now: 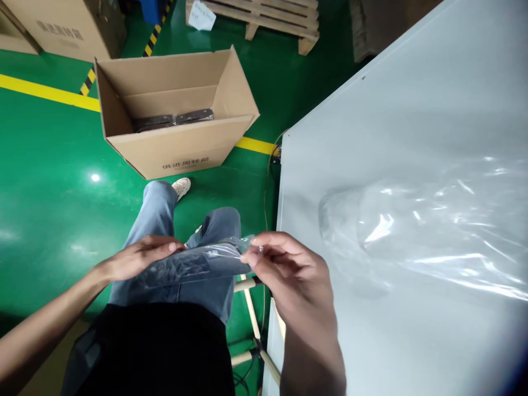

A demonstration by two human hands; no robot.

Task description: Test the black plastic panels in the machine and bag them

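A clear plastic bag (200,267) is held out over my lap, roughly level. At its right end my right hand (295,269) pinches the film between thumb and fingertips. My left hand (142,256) grips the bag's far left side, thumb on top and the other fingers mostly hidden. Through the film my jeans show; whether a flat item lies inside, I cannot tell. On the white table (412,132) to my right lie more clear plastic bags (437,225), loosely spread.
In front stands an open cardboard box (198,148) holding dark, flat, film-wrapped pieces (193,116). A wooden pallet (268,16) and another carton (61,33) are farther back. Beside the table's edge are a tubular frame (251,311) and a cable (266,203).
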